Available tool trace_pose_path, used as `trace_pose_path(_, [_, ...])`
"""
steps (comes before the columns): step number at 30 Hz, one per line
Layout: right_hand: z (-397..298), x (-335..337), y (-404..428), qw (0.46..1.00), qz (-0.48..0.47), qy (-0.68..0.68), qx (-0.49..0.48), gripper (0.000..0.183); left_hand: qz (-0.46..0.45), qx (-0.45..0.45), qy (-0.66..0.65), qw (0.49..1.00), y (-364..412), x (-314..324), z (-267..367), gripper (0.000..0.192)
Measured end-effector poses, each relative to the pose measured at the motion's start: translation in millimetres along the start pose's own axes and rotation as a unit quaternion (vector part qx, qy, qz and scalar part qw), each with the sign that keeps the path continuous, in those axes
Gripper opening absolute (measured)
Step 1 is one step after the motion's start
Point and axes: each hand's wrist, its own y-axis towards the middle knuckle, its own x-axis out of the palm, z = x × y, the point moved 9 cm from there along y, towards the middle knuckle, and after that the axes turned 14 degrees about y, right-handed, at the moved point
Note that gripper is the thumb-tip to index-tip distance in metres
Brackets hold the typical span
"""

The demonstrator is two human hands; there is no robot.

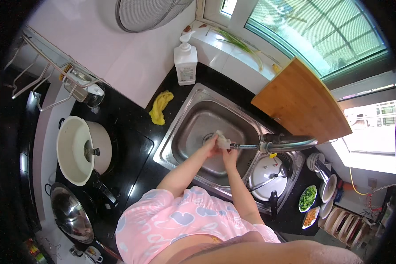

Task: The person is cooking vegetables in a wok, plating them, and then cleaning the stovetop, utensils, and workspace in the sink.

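Note:
Over the metal sink basin (198, 125), my left hand (212, 148) grips a crumpled whitish cloth (221, 139). My right hand (230, 157) is at the cloth's lower edge, its fingers curled and partly hidden behind the tap's spout (245, 147). The two hands are close together at the spout's end. Whether water is running is hard to see. Below the cloth, a round drain (208, 138) shows in part. To the right, a white lid (267, 175) lies in the smaller basin, with a long-handled metal utensil (273, 178) across it.
A white pump bottle (186, 64) and a yellow cloth (161, 107) are behind the sink. A wooden cutting board (303, 102) leans by the window. At left are a cream pot (100, 148) and a metal wok lid (72, 213). Plates of greens (307, 198) and orange food (310, 217) sit right.

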Motion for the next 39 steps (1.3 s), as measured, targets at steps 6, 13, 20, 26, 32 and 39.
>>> trace_pose_path(6, [8.3,-30.0,15.8,0.996,0.018,-0.079,0.037,0.027,0.251,-0.006,0.079,0.965,-12.1,-91.2,2.5,0.056])
trace_pose_path(13, [-16.9,47.0,-36.4,0.918,-0.149,-0.353,-0.098,0.032,-0.049,-0.084,-0.109,0.989,8.0,-7.2,-9.4,0.051])
trace_pose_path(20, [-10.2,-1.6,-33.4,0.988,-0.130,-0.045,0.067,0.037,-0.053,-0.104,-0.085,0.990,24.5,-22.8,-35.1,0.040])
trace_pose_path(26, [20.9,-16.8,29.8,0.975,-0.105,-0.194,0.001,0.036,-0.113,-0.038,0.069,0.990,-23.8,5.9,-19.8,0.038])
trace_pose_path(32, [-8.1,-48.4,8.5,0.997,-0.031,-0.068,0.020,0.018,-0.117,-0.093,-0.087,0.985,-22.1,40.8,0.2,0.040])
trace_pose_path(39, [-67.0,-169.6,-9.5,0.931,0.032,-0.363,-0.018,0.024,-0.278,-0.032,-0.089,0.956,7.8,58.9,-14.5,0.031])
